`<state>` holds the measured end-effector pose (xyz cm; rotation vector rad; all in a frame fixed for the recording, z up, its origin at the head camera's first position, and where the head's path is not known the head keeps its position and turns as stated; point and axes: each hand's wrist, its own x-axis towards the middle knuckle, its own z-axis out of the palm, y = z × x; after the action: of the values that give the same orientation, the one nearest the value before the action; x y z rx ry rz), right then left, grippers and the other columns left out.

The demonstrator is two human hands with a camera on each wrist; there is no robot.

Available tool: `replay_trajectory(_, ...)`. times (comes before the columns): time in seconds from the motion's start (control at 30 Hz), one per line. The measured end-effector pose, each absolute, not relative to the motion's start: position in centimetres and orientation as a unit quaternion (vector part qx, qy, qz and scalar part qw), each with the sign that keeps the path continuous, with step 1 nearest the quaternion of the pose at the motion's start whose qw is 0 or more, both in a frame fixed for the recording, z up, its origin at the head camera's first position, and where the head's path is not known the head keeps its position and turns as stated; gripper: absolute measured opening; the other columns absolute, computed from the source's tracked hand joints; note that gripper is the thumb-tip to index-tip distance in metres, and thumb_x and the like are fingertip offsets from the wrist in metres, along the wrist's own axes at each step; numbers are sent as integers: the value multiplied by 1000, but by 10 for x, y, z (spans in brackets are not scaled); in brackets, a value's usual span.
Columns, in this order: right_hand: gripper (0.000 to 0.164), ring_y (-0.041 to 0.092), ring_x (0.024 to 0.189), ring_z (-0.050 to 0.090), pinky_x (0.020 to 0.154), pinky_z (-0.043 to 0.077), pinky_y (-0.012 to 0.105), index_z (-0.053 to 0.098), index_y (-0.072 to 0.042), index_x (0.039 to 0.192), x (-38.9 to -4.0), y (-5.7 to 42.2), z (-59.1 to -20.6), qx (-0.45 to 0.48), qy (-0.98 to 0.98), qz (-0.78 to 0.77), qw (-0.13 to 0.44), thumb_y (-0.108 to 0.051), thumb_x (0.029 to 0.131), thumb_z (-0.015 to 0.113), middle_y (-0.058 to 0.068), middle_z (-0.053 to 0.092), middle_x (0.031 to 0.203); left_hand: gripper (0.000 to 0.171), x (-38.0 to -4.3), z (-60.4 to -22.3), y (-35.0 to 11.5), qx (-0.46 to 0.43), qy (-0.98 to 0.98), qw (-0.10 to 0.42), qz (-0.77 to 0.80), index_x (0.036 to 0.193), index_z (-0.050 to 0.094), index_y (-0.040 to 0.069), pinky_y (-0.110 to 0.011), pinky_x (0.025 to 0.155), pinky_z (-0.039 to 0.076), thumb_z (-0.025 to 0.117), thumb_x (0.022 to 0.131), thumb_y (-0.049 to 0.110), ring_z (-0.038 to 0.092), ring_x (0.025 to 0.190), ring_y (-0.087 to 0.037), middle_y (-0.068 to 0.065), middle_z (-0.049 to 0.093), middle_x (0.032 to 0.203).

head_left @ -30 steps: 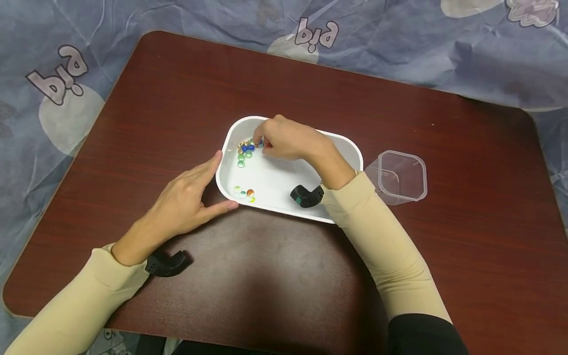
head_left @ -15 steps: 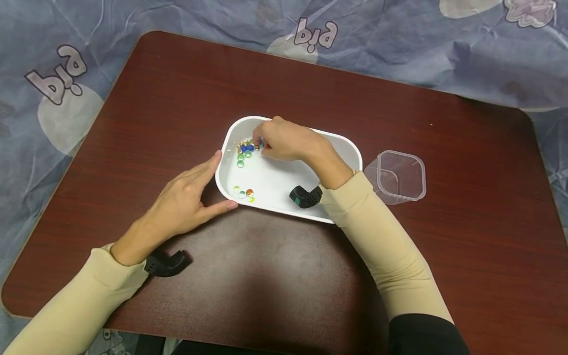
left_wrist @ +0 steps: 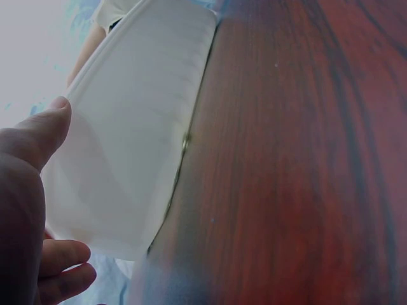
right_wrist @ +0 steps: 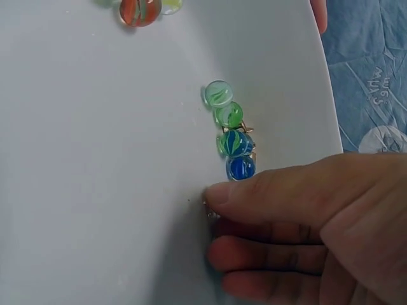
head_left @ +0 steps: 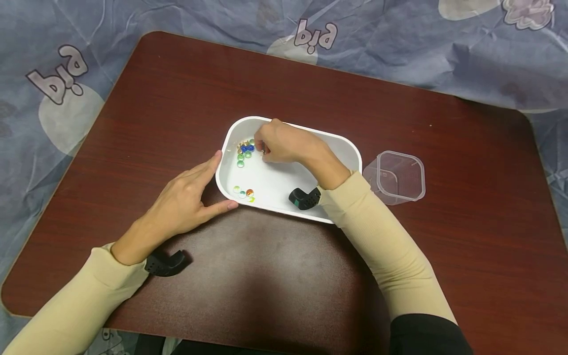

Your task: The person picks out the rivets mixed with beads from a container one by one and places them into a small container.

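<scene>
Left hand outstretched against the tray, right hand pinches a half-hidden piece near marbles, a pickup likely needing careful lifting.

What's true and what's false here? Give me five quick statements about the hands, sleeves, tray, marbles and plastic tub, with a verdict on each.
1. The left hand touches the white tray. True.
2. The clear tub is inside the white tray. False: it is on the table, to the tray's right.
3. The orange marble lies apart from the blue marbles. True.
4. Both hands reach into the white tray. False: only the right hand does; the left hand is at its edge.
5. Both forearms are in pale sleeves. True.
</scene>
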<state>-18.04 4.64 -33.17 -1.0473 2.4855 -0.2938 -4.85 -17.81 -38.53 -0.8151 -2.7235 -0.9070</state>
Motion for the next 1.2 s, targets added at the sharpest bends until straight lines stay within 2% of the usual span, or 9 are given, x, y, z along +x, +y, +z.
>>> replay_trajectory(0.2,9,18,75,51,69,43,28,69,-2,89,-180,46,-333,-371,900,-90,210,2,84,62,5,59,77,96,-49,-385,-179,-272,-911,75,-301,152,30,-2,-55,102,42,68,88,58,51,129,-37,-25,48,143)
replay_trajectory(0.53,11,19,74,49,65,40,27,66,-4,81,-180,46,-332,-367,902,-84,213,5,81,60,4,55,74,96,-49,-386,-179,-273,-911,75,-300,152,31,-2,-55,102,42,66,88,60,51,129,-38,-24,48,144)
replay_trajectory(0.77,14,17,73,51,64,41,27,68,-5,85,-178,49,-329,-371,899,-95,213,5,80,60,4,58,76,98,-49,-386,-178,-278,-908,81,-303,152,31,-3,-55,102,42,54,89,69,51,129,-38,-25,48,143)
replay_trajectory(0.9,16,17,71,51,63,41,27,69,-5,83,-177,50,-326,-378,897,-112,200,6,77,59,3,58,74,98,-50,-387,-178,-279,-907,82,-303,152,31,-3,-55,102,42,52,89,70,51,129,-38,-25,48,143)
replay_trajectory(1.2,15,15,67,51,62,41,26,67,-7,75,-177,51,-324,-402,886,-147,181,6,72,60,2,58,69,97,-49,-386,-179,-275,-910,79,-302,152,31,-3,-55,101,43,59,89,66,51,128,-38,-25,48,143)
